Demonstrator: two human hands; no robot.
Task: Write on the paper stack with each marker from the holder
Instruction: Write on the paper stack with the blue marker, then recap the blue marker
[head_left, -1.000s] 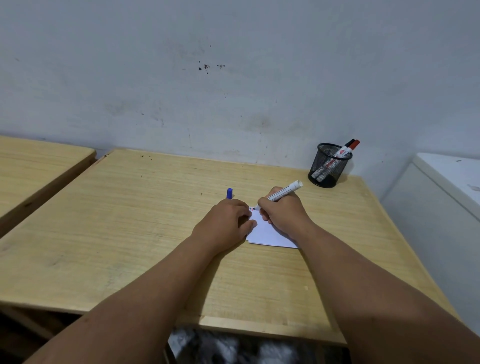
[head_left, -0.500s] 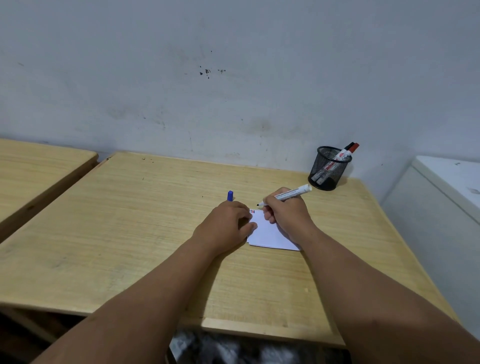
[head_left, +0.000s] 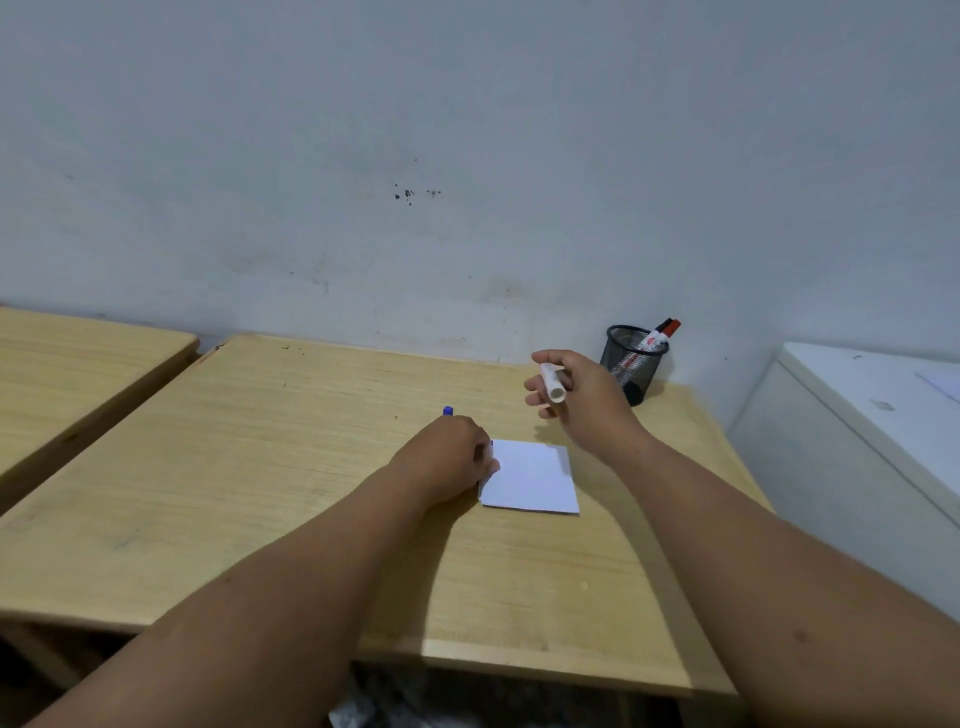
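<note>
right hand (head_left: 582, 400) raised, gripping white marker (head_left: 552, 383) | left hand (head_left: 451, 457) fisted, seemingly on blue cap (head_left: 448, 411), touching paper stack (head_left: 532, 478)

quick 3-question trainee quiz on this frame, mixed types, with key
1. True or false: the right hand holds a white marker above the desk.
2. The red-capped marker stands in: A) the black mesh holder B) the left hand C) on the paper stack.
3. Fill in: the left hand rests at the paper stack's ____ edge.

Key: 1 true; 2 A; 3 left.
</note>
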